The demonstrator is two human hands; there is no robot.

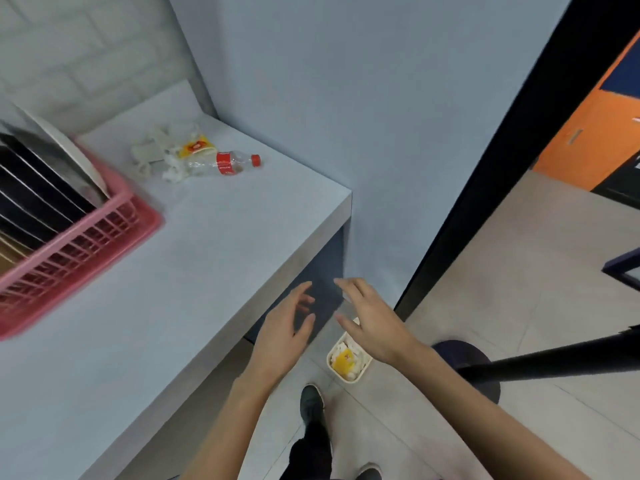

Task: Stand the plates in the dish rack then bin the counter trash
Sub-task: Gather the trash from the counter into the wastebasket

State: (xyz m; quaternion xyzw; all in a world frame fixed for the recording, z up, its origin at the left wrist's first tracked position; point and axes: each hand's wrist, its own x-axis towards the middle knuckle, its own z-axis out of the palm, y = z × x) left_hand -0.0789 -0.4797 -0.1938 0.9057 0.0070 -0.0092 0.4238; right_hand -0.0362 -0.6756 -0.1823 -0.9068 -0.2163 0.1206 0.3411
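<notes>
While left hand (pixel 287 327) and right hand (pixel 374 323) spread empty, counter trash (pixel 195 160) lies well beyond.

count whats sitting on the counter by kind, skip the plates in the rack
pink dish rack: 1
clear plastic bottle with red cap, lying on its side: 1
yellow wrapper: 1
clump of pale crumpled scraps: 1 (too blurred to split into pieces)
total: 4
</notes>
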